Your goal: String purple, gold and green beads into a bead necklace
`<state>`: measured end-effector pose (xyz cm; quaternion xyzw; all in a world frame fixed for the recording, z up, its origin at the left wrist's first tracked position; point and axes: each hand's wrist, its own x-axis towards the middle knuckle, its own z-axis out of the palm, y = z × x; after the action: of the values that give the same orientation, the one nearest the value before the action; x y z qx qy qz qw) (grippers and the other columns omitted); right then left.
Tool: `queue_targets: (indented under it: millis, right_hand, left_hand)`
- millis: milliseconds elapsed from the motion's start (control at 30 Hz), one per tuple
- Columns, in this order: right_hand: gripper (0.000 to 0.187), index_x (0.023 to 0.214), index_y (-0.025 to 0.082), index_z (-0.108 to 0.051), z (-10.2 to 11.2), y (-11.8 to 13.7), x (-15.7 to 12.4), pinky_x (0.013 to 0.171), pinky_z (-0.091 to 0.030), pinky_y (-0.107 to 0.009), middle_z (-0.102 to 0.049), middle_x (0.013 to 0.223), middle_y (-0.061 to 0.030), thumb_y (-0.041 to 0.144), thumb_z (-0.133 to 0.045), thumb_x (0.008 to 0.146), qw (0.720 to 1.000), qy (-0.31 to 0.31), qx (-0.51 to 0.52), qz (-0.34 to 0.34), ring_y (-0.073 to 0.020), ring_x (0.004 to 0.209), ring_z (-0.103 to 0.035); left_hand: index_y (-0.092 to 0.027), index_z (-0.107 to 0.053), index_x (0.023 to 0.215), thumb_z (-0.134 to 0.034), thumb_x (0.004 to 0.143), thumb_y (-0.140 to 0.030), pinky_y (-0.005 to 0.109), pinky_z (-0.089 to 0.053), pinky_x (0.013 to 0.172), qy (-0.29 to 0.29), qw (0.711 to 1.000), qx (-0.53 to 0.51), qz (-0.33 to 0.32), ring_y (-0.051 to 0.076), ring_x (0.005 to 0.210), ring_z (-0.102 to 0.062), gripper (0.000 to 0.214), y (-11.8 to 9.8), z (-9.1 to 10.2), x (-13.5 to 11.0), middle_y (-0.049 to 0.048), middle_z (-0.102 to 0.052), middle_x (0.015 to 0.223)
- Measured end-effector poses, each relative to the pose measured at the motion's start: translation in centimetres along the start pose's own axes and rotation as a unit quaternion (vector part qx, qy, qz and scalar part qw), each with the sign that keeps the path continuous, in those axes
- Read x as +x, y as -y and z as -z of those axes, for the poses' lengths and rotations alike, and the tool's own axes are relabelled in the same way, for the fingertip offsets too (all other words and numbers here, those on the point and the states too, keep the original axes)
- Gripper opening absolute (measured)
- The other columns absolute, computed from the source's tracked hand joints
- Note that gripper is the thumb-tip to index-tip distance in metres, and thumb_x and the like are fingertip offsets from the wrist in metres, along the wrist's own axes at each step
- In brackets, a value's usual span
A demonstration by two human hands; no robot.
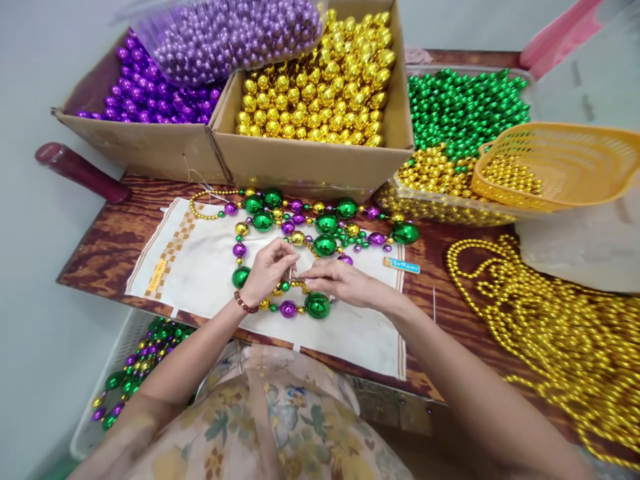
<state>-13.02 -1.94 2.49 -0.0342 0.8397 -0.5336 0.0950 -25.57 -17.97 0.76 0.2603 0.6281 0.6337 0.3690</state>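
My left hand (267,270) is closed in a pinch over the cloth, on what looks like a short white string (291,252). Facing it, my right hand (340,280) is closed around a thin dark tool (299,279) whose kind I cannot make out. The tool's tip meets the left fingertips. Around and under both hands winds a bead garland (327,223) of green, purple and gold balls. One large green ball (317,305) lies just below my right hand, beside a purple ball (288,309).
A white towel (200,267) covers part of the wooden table (100,247). Behind stand boxes of purple beads (135,87) and gold beads (310,93). Right are green beads (465,107), a yellow basket (560,193) and gold bead strands (560,333). A crate (107,373) holds garlands lower left.
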Motion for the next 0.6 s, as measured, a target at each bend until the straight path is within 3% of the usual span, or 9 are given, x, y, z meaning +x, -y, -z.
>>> queue_targets:
  millis: [267,333,400,433,500,600]
  right_hand:
    - [0.032,0.095,0.015,-0.076,-0.7,-0.6,-0.5,0.066,-0.041,-0.026,-0.063,0.075,-0.0027,0.039,-0.055,0.095,0.999,-0.031,0.044,0.003,-0.0137,0.070,-0.055]
    - [0.033,0.103,0.015,-0.075,-0.6,-1.9,-1.8,0.068,-0.043,-0.026,-0.067,0.083,-0.0044,0.040,-0.055,0.094,0.997,-0.053,0.057,-0.020,-0.0143,0.073,-0.058]
    - [0.034,0.110,0.016,-0.073,-0.3,-3.8,-4.0,0.074,-0.046,-0.028,-0.070,0.095,-0.0072,0.039,-0.054,0.094,0.990,-0.114,0.032,-0.079,-0.0170,0.083,-0.062]
    - [0.033,0.112,0.016,-0.072,-0.1,-4.9,-5.3,0.078,-0.047,-0.030,-0.071,0.101,-0.0085,0.037,-0.053,0.094,0.979,-0.159,-0.004,-0.124,-0.0188,0.089,-0.063]
    - [0.033,0.117,0.017,-0.070,0.2,-6.9,-7.9,0.082,-0.047,-0.033,-0.069,0.110,-0.0108,0.034,-0.051,0.095,0.933,-0.250,-0.116,-0.233,-0.0227,0.098,-0.063]
    - [0.036,0.124,0.018,-0.066,0.3,-8.8,-10.4,0.080,-0.045,-0.035,-0.067,0.118,-0.0125,0.034,-0.048,0.096,0.852,-0.269,-0.275,-0.354,-0.0270,0.103,-0.062]
  left_hand:
    - [-0.018,-0.053,0.082,-0.069,0.083,-0.043,0.015,-0.043,0.039,-0.014,1.000,0.016,0.006,0.007,0.045,-0.055,0.030,0.4,0.0,0.1,-0.0045,-0.059,0.062]
    - [-0.018,-0.053,0.084,-0.069,0.083,-0.043,0.015,-0.044,0.037,-0.027,0.999,0.016,0.011,0.007,0.045,-0.055,0.030,0.8,0.1,0.2,-0.0044,-0.059,0.063]
    - [-0.018,-0.053,0.085,-0.070,0.082,-0.042,0.015,-0.044,0.036,-0.045,0.999,0.013,0.011,0.007,0.044,-0.056,0.030,1.2,0.2,0.3,-0.0043,-0.060,0.064]
    - [-0.018,-0.053,0.086,-0.070,0.082,-0.042,0.015,-0.044,0.035,-0.054,0.998,0.011,0.011,0.007,0.044,-0.056,0.030,1.4,0.2,0.4,-0.0042,-0.060,0.064]
    - [-0.018,-0.053,0.086,-0.071,0.081,-0.042,0.015,-0.043,0.034,-0.067,0.998,0.006,0.012,0.008,0.043,-0.056,0.030,1.8,-0.1,0.8,-0.0043,-0.060,0.065]
    - [-0.018,-0.053,0.086,-0.071,0.080,-0.043,0.015,-0.043,0.034,-0.074,0.997,0.000,0.007,0.007,0.042,-0.056,0.031,2.3,-1.1,1.5,-0.0049,-0.060,0.065]
